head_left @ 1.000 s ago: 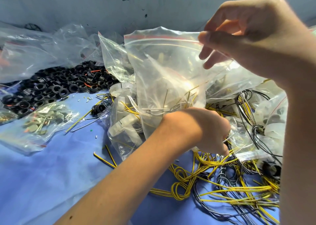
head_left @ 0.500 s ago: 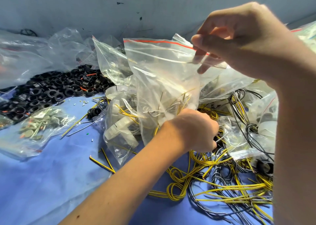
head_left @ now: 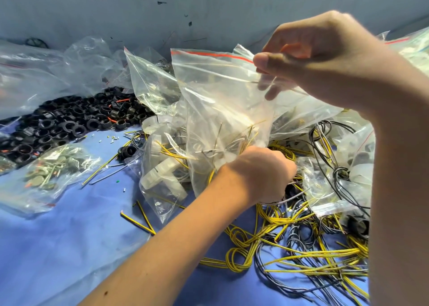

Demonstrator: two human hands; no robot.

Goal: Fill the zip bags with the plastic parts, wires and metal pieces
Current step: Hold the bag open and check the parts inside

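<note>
Left hand (head_left: 262, 173) now a little leftward, closer beneath the zip bag (head_left: 220, 92).

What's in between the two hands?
The clear zip bag, seen in the head view. The right hand pinches its top; the left hand is below, by the wires.

The fingers of the left hand (head_left: 260, 173) are hidden behind its knuckles; whether any of the wires (head_left: 313, 271) is gripped cannot be told. Fingertips (head_left: 270, 94) of the right hand (head_left: 325, 57) are blurred through the zip bag (head_left: 220, 92).
</note>
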